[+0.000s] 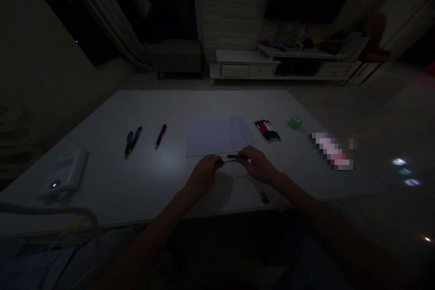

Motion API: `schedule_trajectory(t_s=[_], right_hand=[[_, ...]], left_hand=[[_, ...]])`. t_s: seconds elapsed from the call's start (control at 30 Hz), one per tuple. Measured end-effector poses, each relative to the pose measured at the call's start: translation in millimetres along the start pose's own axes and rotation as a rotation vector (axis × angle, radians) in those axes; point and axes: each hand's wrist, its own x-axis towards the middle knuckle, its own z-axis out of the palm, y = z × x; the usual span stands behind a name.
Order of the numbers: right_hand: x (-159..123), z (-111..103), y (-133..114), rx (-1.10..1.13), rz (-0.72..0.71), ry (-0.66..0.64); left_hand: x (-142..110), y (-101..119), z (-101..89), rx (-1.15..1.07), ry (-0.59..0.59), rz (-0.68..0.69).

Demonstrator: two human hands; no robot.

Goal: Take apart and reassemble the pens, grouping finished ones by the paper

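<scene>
Low over the white table (204, 99), my left hand (206, 171) and my right hand (257, 164) are close together, fingers pinched. A thin dark rod (229, 161), which looks like a pen part, spans the gap between them, one end in each hand. Just behind it a short dark piece (231, 156) shows, partly hidden by my right fingers. Beyond my hands lies a sheet of paper (210, 136), its right part covered with handwriting. The dim light hides what else my fingers cover.
Several red, white and black pens (268, 130) lie side by side right of the paper, near a green container (295, 122). A purple-black pen (161, 136) and a blue pen (135, 139) beside a dark green one (128, 144) lie left. A white box (68, 170) stands far left.
</scene>
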Motion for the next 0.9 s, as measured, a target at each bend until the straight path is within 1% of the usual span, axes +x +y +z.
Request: schedule_trajectory(t_s=[0.1, 0.2, 0.33, 0.4, 0.47, 0.53, 0.63, 0.73, 0.83, 0.9], right_hand=[[3, -3, -2, 0.006, 0.008, -0.014], [6, -2, -7, 0.021, 0.066, -0.026], [7, 1, -14, 0.092, 0.144, -0.031], [9, -1, -14, 0.145, 0.18, -0.046], [10, -4, -9, 0.2, 0.22, -0.059], [11, -6, 0, 0.204, 0.254, -0.057], [7, 1, 15, 0.063, 0.271, -0.042], [2, 18, 21, -0.065, 0.233, -0.058], [0, 32, 19, -0.082, 0.213, -0.088], [1, 33, 15, -0.067, 0.213, -0.095]], left_hand=[[0, 2, 0.3, 0.054, 0.029, 0.012], [-1, 5, -0.3, 0.143, 0.029, 0.04], [1, 7, 0.1, 0.277, -0.042, 0.056], [2, 6, 0.8, 0.291, -0.074, 0.037], [4, 3, 0.9, 0.249, -0.059, -0.02], [5, 0, -0.8, 0.16, 0.001, -0.102], [5, -6, -5.6, 0.011, 0.078, -0.197], [1, -9, -8.5, -0.095, 0.076, -0.245], [-4, -11, -7.3, -0.13, 0.066, -0.262], [-5, -12, -5.6, -0.121, 0.068, -0.253]])
